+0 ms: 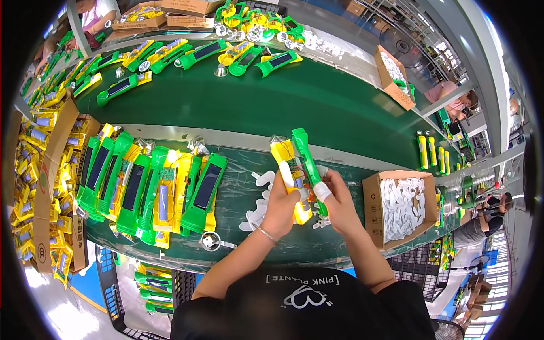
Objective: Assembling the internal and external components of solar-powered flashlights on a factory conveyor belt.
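A yellow casing half (283, 152) and a green casing half (305, 154) are standing side by side above the worktop (235, 173), in front of the person's chest. The left hand (280, 208) is curling its fingers and thumb around the yellow half's lower part, while the right hand (339, 203) is closing around the lower end of the green one; both are leaving the upper ends free, probably so that the inner parts are staying in sight and reach. White coverings are wrapping the thumbs, perhaps for protection. Loose white pieces (258, 211) are lying just left of the hands, and an open box (374, 214) is holding many more on the right, seemingly for easy picking. To the left, casings (133, 187) are leaning in a close row, likely lined up to save room. Their shells are looking like smooth, glossy plastic, long and flared at one end, some bearing dark rectangular panels. A shiny metallic cup (210, 241) is resting near the front edge. Farther out, a matte brown carton (50, 192) is brimming with yellow parts, and a flat green belt (238, 105) is carrying more casings.
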Demonstrator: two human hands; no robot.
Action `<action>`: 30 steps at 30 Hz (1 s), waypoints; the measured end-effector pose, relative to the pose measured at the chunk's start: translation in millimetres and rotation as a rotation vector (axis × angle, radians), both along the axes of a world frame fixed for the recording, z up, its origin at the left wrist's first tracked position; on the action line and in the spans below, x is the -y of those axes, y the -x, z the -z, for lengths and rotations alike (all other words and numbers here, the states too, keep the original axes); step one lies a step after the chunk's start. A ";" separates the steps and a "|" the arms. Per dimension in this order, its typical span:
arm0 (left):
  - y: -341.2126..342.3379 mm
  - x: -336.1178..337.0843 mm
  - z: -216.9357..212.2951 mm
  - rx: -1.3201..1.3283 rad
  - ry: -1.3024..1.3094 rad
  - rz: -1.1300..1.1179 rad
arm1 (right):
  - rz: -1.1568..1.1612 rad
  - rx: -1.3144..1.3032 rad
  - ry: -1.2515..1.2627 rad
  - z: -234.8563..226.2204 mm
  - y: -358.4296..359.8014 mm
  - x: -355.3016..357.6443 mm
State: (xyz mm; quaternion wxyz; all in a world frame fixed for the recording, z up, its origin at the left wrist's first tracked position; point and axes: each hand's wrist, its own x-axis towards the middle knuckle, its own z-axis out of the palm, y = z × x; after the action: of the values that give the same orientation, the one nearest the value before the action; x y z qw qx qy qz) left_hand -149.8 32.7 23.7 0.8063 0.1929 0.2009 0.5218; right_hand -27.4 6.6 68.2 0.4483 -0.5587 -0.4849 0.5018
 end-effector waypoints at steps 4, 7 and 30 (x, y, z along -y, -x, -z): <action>5.1 0.8 -0.6 -0.006 -0.015 0.086 | -0.009 0.075 -0.004 -2.4 -4.0 0.2; 3.7 1.3 5.2 -0.045 -0.026 0.017 | -0.028 0.242 -0.088 -1.2 -5.0 -1.2; -3.6 4.7 1.5 -0.116 -0.049 -0.070 | 0.004 0.169 -0.044 19.9 -5.6 0.4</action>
State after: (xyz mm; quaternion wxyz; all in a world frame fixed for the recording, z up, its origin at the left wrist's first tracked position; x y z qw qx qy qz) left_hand -146.2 28.0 22.2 0.7698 0.2352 0.2411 0.5423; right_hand -21.8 6.1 48.3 0.4188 -0.5899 -0.5310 0.4412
